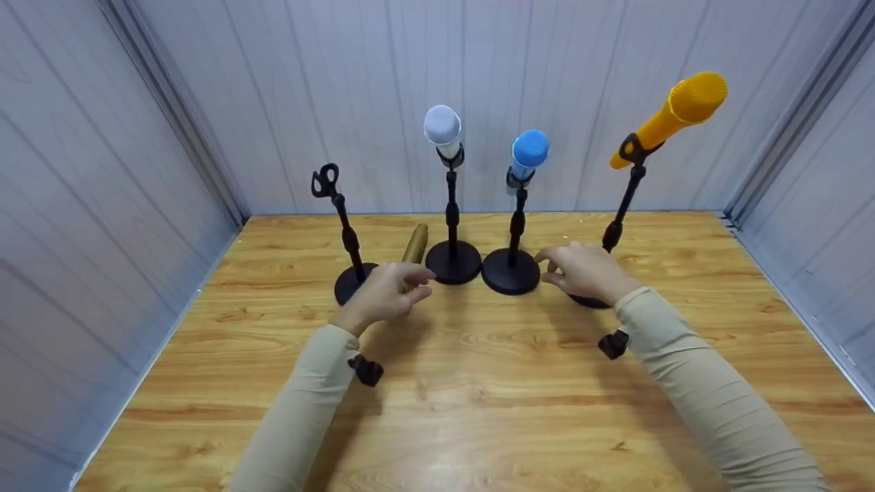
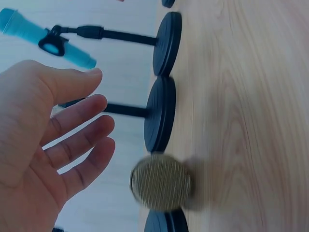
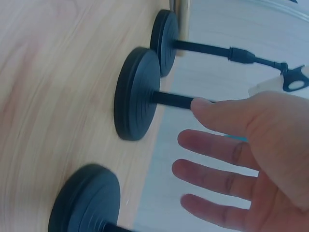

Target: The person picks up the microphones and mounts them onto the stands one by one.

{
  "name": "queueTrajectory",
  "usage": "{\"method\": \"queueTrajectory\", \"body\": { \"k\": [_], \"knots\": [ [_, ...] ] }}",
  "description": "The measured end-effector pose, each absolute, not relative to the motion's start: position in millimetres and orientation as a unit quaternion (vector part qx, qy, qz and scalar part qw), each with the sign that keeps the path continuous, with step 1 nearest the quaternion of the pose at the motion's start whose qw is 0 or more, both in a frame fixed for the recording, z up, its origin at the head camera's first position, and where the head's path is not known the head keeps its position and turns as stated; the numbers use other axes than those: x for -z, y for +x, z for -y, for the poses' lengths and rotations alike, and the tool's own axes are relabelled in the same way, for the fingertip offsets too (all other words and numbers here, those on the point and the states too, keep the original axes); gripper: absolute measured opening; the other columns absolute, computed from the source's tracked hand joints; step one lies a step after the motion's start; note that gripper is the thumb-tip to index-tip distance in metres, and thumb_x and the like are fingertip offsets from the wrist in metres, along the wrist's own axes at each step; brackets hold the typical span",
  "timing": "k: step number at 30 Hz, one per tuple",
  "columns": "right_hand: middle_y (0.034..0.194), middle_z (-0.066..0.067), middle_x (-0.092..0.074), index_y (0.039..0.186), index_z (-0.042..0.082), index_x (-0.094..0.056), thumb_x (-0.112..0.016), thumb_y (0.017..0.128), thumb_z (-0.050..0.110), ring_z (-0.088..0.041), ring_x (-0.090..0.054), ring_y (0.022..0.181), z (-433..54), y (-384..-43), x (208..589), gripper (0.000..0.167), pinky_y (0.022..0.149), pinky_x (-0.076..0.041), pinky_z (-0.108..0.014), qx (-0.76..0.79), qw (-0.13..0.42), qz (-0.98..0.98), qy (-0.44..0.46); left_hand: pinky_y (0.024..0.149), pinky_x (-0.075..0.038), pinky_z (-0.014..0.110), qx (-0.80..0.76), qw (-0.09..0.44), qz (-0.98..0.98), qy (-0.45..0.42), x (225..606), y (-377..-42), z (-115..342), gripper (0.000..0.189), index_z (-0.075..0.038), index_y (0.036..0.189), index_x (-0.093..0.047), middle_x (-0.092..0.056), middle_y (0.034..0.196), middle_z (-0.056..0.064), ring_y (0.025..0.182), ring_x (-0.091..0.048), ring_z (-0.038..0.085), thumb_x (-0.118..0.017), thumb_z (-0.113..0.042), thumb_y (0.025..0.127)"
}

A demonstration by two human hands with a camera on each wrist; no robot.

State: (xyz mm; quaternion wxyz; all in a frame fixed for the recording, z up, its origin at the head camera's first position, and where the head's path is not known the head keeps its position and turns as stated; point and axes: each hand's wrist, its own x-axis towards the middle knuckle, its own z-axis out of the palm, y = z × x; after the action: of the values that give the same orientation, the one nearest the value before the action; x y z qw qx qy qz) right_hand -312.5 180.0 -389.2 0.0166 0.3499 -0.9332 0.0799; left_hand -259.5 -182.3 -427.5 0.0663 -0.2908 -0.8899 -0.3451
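In the head view my left hand (image 1: pixel 384 292) hovers over a gold microphone (image 1: pixel 416 244) lying on the table; its fingers are loosely bent with nothing between them. The left wrist view shows the round mesh head (image 2: pixel 161 182) of that microphone below the hand. To the left stands a bare microphone stand (image 1: pixel 350 239) with a vacant clip. My right hand (image 1: pixel 586 272), fingers loosely spread and holding nothing, is between the blue microphone's stand (image 1: pixel 517 225) and the yellow microphone's stand (image 1: pixel 613 236), overlapping the latter's base in the head view.
A white microphone (image 1: pixel 442 126), a blue microphone (image 1: pixel 530 149) and a yellow microphone (image 1: pixel 673 113) sit in clips on black stands. Pale panelled walls (image 1: pixel 342 82) enclose the wooden table (image 1: pixel 472 410) at the back and both sides.
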Motion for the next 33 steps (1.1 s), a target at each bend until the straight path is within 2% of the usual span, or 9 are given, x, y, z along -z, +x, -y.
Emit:
{"method": "queueTrajectory", "body": {
  "k": [7,10,17,21,25,29,33],
  "knots": [
    [0.095,-0.006,-0.074,0.133,0.007,-0.065,-0.068,0.1,0.02,-0.016,-0.067,0.071,-152.7,-314.2,389.6,0.036,0.066,-0.056,-0.039,-0.09,0.004,0.917,0.389,0.082,-0.057,0.044,0.331,0.121,0.901,-0.252,434.1,-253.9,206.1,0.019,-0.004,0.115,-0.075,-0.074,0.107,0.009,0.094,-0.07,0.023,-0.07,-0.009,0.097],
    [0.098,-0.005,-0.071,0.136,0.008,-0.063,-0.068,0.1,0.017,-0.016,-0.064,0.071,-137.7,-318.1,389.8,0.038,0.067,-0.055,-0.039,-0.1,-0.003,0.903,0.419,0.083,-0.055,0.044,0.325,0.133,0.911,-0.218,437.4,-250.8,215.2,0.019,-0.003,0.115,-0.075,-0.073,0.108,0.012,0.094,-0.068,0.025,-0.07,-0.008,0.097],
    [0.12,-0.013,-0.068,0.138,0.007,-0.06,-0.068,0.099,0.013,-0.027,-0.067,0.103,-91.4,-329.5,399.2,0.04,0.087,-0.055,-0.045,-0.121,0.021,0.863,0.49,0.096,-0.051,0.047,0.283,0.123,0.939,-0.153,447.3,-246.6,232.9,0.021,-0.005,0.117,-0.074,-0.067,0.116,0.012,0.109,-0.064,0.031,-0.068,-0.01,0.098],
    [0.132,-0.013,-0.061,0.141,0.009,-0.059,-0.07,0.097,0.012,-0.031,-0.061,0.118,-62.5,-335.3,410.8,0.045,0.098,-0.051,-0.047,-0.111,0.045,0.852,0.51,0.094,-0.051,0.053,0.231,0.137,0.954,-0.135,454.5,-249.1,238.2,0.021,-0.003,0.116,-0.075,-0.066,0.117,0.018,0.109,-0.063,0.039,-0.068,-0.006,0.096],
    [0.145,-0.01,-0.053,0.146,0.011,-0.054,-0.067,0.098,0.01,-0.031,-0.05,0.133,-30.4,-339.4,423.3,0.05,0.107,-0.044,-0.047,-0.082,0.04,0.858,0.505,0.094,-0.051,0.056,0.19,0.126,0.966,-0.119,460.5,-254.3,243.6,0.025,-0.002,0.115,-0.075,-0.067,0.118,0.022,0.109,-0.063,0.044,-0.067,0.0,0.091],
    [0.149,-0.012,-0.05,0.144,0.008,-0.056,-0.064,0.097,0.001,-0.032,-0.047,0.137,-0.1,-342.0,439.4,0.048,0.11,-0.042,-0.044,-0.062,0.08,0.842,0.53,0.092,-0.052,0.054,0.172,0.083,0.975,-0.11,460.3,-256.8,245.6,0.025,-0.002,0.112,-0.077,-0.069,0.114,0.022,0.107,-0.064,0.043,-0.067,0.002,0.089],
    [0.144,-0.014,-0.056,0.14,0.007,-0.06,-0.063,0.096,-0.003,-0.034,-0.051,0.133,19.4,-341.4,451.7,0.046,0.108,-0.044,-0.043,-0.039,0.129,0.821,0.555,0.09,-0.053,0.054,0.152,0.06,0.98,-0.113,457.5,-257.7,245.0,0.023,-0.004,0.108,-0.078,-0.07,0.108,0.021,0.102,-0.066,0.042,-0.068,0.003,0.088]
  ]
}}
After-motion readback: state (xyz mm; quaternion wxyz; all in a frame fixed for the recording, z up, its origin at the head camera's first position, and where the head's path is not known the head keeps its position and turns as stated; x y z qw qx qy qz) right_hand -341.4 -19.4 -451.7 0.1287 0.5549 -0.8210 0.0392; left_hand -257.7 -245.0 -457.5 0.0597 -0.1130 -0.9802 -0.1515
